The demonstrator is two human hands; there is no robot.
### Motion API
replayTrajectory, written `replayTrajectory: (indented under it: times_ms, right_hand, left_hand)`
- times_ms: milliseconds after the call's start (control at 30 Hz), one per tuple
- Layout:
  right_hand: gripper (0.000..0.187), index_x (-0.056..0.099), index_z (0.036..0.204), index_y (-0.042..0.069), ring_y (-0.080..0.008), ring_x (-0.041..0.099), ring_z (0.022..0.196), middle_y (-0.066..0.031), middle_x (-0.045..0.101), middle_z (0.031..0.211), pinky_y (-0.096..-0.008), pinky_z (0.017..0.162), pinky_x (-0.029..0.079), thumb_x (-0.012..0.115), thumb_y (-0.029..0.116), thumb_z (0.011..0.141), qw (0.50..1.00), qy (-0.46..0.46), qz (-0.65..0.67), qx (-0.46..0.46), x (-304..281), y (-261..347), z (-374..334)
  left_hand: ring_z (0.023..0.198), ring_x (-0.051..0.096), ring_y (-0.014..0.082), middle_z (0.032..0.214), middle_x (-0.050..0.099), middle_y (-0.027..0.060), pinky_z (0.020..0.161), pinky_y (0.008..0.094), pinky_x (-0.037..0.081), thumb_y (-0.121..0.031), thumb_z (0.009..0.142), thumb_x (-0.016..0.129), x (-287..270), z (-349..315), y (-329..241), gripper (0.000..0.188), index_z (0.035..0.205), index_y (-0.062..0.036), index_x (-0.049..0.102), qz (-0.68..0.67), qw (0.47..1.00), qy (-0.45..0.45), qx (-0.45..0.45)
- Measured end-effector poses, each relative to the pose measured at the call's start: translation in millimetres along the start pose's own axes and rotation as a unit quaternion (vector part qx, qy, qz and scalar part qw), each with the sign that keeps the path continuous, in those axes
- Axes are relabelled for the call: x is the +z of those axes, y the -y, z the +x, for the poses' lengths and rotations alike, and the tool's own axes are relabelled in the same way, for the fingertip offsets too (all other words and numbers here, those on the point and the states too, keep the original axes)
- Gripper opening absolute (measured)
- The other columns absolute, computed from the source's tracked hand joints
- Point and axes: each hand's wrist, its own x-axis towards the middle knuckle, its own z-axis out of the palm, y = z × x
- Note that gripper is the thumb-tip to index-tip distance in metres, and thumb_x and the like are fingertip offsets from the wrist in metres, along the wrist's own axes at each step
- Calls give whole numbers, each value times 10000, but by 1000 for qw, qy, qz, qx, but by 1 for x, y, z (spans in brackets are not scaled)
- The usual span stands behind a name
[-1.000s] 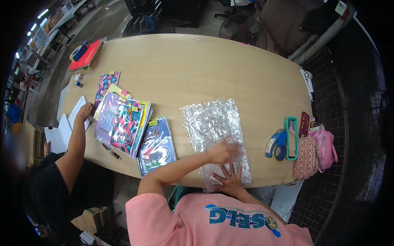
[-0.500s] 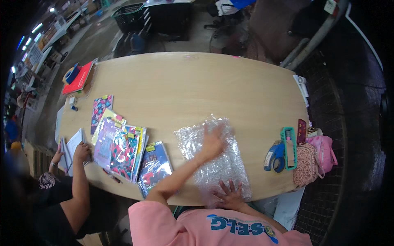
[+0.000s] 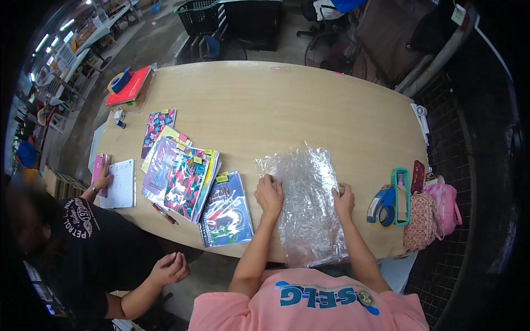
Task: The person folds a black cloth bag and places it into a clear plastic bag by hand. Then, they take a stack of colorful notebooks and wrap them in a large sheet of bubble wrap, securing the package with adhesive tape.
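A crinkled clear plastic sheet (image 3: pixel 307 220) lies in front of me, reaching down to the table's near edge. Its shiny surface is wrinkled all over. My left hand (image 3: pixel 270 194) is at the sheet's left side, fingers curled and pinching its edge. Across from it, my right hand (image 3: pixel 344 202) grips the right edge between thumb and fingers. Just left of my left forearm lies a blue spiral notebook (image 3: pixel 225 212) in clear wrapping. Beside that is a spread pile of plastic-covered notebooks (image 3: pixel 185 179) with yellow tags.
At left a co-worker (image 3: pixel 88 237) in black rests one hand on an open notebook (image 3: pixel 122 185). Pens (image 3: pixel 164 214) lie by the near edge. On the right are a blue tape dispenser (image 3: pixel 381 207), a green tray (image 3: pixel 400 196) and patterned pouches (image 3: pixel 420 220). Tape rolls sit on a red folder (image 3: pixel 131 91).
My left hand has moved from the sheet's upper part to its left edge; my right hand has gone from lying spread at its near end to its right edge. The co-worker's one hand has left the notebook.
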Motion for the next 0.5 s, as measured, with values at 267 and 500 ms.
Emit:
replayTrajectory:
  times_ms: [267, 500]
  right_hand:
    - [291, 624, 978, 99, -270, 524, 969, -80, 622, 928, -530, 839, 378, 724, 207, 726, 998, 42, 22, -44, 28, 15, 12]
    - [607, 414, 1343, 236, -442, 175, 1326, -226, 215, 1439, -722, 958, 126, 602, 443, 804, 958, 66, -177, -215, -24, 12, -98]
  left_hand:
    - [1081, 525, 358, 1152, 527, 246, 893, 437, 407, -31, 795, 577, -2, 5, 18, 396, 1167, 2, 445, -141, 981, -123, -45]
    - [1274, 354, 354, 1389, 349, 198, 1045, 526, 250, -67, 785, 569, 22, -21, -33, 553, 1320, -83, 429, 45, 943, 77, 320]
